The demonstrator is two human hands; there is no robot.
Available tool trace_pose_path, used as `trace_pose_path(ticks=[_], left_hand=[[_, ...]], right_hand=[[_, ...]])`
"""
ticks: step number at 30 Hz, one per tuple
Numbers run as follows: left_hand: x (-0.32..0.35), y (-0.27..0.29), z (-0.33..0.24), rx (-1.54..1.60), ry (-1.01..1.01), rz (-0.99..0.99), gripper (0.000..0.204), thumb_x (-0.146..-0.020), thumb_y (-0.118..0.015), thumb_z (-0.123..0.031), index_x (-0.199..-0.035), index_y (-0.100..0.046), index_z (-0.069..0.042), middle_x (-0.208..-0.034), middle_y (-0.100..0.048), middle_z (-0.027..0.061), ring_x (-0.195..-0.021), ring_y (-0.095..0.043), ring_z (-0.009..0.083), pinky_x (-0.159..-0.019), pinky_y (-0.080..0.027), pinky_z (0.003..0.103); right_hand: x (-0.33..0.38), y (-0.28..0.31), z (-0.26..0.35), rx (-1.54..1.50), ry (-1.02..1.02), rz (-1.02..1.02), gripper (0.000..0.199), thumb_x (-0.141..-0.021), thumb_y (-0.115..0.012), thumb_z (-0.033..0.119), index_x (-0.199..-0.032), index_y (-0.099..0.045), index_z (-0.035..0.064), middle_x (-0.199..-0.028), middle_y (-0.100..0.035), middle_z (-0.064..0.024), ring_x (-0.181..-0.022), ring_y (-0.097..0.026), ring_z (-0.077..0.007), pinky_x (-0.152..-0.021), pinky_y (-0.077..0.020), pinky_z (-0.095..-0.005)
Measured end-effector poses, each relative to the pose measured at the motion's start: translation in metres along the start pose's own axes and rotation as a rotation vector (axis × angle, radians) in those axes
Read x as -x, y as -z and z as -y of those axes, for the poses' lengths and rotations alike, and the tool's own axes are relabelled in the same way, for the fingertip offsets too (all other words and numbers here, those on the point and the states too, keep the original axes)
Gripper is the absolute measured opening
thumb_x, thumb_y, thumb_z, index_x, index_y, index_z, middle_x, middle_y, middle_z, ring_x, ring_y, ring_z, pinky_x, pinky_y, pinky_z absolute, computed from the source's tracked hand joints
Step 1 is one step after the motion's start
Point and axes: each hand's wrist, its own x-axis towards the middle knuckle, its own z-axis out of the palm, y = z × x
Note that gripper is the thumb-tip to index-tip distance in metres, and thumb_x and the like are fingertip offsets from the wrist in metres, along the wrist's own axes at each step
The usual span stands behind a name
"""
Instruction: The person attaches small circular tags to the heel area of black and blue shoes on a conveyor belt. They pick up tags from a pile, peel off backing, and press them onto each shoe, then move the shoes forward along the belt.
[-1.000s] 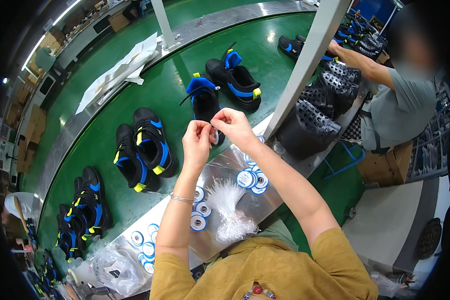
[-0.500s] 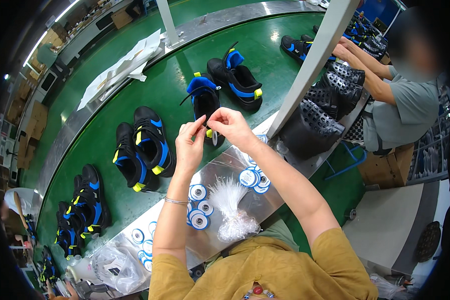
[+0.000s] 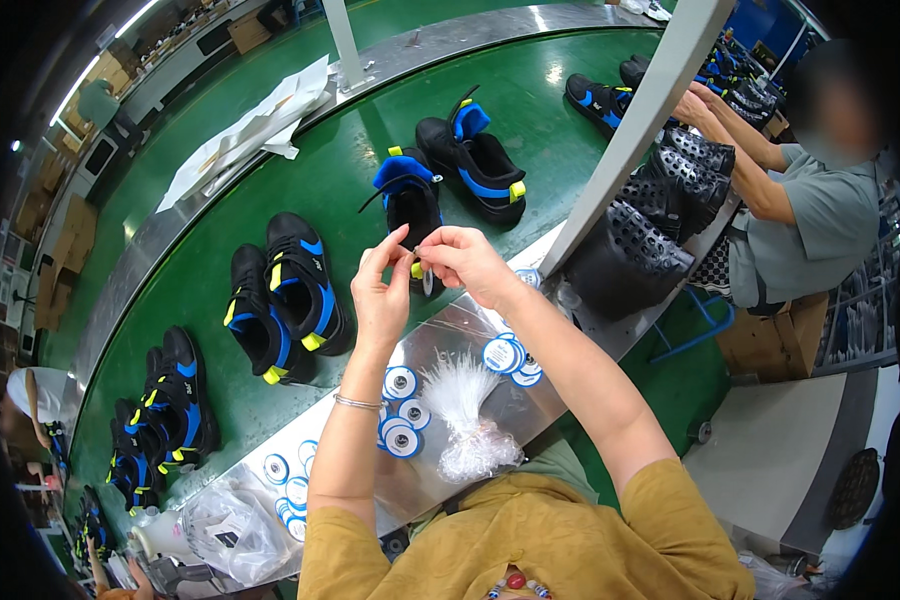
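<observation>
Wearer: mustard-yellow short-sleeved top [image 3: 530, 540], fabric creased across the shoulders, sleeves ending above the elbows. Forearms bare. Thin silver bracelet [image 3: 358, 403] on left wrist. Small red and pale beads [image 3: 515, 582] at the neckline. Both hands ungloved; no rings discernible.

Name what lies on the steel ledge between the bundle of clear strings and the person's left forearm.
Head view: a few round white-and-blue tags lie there, between the bundle and the left forearm.

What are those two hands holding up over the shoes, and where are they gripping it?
The left hand and right hand pinch something small and thin between their fingertips, seemingly a fine strand. It is too small to identify, so which part they grip cannot be told.
</observation>
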Motion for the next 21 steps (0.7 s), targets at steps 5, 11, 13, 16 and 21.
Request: trace_pose_path(ticks=[5, 11, 13, 16, 21], left_hand=[[0.000, 0.002, 0.001, -0.010, -0.006, 0.027, 0.041, -0.086, -0.063, 0.005, -0.123, -0.065, -0.010, -0.085, -0.061, 0.0056, -0.078, -0.058, 0.0146, -0.074, -0.049, 0.027], [-0.001, 0.007, 0.006, 0.013, 0.025, 0.049, 0.038, -0.087, -0.063, 0.002, -0.124, -0.063, -0.007, -0.089, -0.062, 0.0066, -0.081, -0.061, 0.0158, -0.077, -0.049, 0.028], [-0.005, 0.012, 0.017, -0.014, 0.033, 0.029, 0.036, -0.088, -0.064, 0.000, -0.124, -0.062, -0.005, -0.092, -0.064, 0.0079, -0.083, -0.062, 0.0171, -0.078, -0.050, 0.029], [-0.028, 0.025, 0.033, -0.329, 0.009, -0.162, 0.039, -0.088, -0.067, -0.011, -0.125, -0.057, -0.002, -0.111, -0.062, 0.0132, -0.103, -0.059, 0.0272, -0.089, -0.049, 0.036], [-0.080, 0.019, 0.071, -0.336, 0.082, -0.073, 0.029, -0.087, -0.067, -0.011, -0.112, -0.062, 0.001, -0.099, -0.066, 0.0188, -0.090, -0.064, 0.0313, -0.082, -0.051, 0.038]], right_hand=[[-0.008, 0.006, -0.006, -0.061, -0.038, 0.064, 0.007, -0.087, -0.063, 0.011, -0.086, -0.063, 0.0048, -0.073, -0.060, -0.0016, -0.058, -0.046, -0.0047, -0.047, -0.0317, -0.0195], [-0.012, 0.008, -0.006, 0.089, -0.001, 0.107, 0.006, -0.087, -0.063, 0.009, -0.087, -0.064, 0.0031, -0.075, -0.061, -0.0028, -0.058, -0.050, -0.0059, -0.047, -0.0357, -0.0204], [-0.013, 0.010, 0.000, 0.216, 0.032, 0.030, 0.009, -0.088, -0.063, 0.011, -0.091, -0.064, 0.0021, -0.077, -0.063, -0.0035, -0.061, -0.053, -0.0062, -0.048, -0.0382, -0.0202], [-0.019, 0.024, 0.009, 0.407, 0.081, -0.159, 0.019, -0.090, -0.063, 0.015, -0.102, -0.065, -0.0005, -0.089, -0.068, -0.0054, -0.069, -0.060, -0.0082, -0.052, -0.0452, -0.0210], [-0.048, 0.023, -0.010, 0.737, 0.416, -0.289, 0.023, -0.085, -0.063, 0.013, -0.105, -0.065, 0.0016, -0.094, -0.069, -0.0148, -0.088, -0.067, -0.0281, -0.079, -0.0522, -0.0364]])
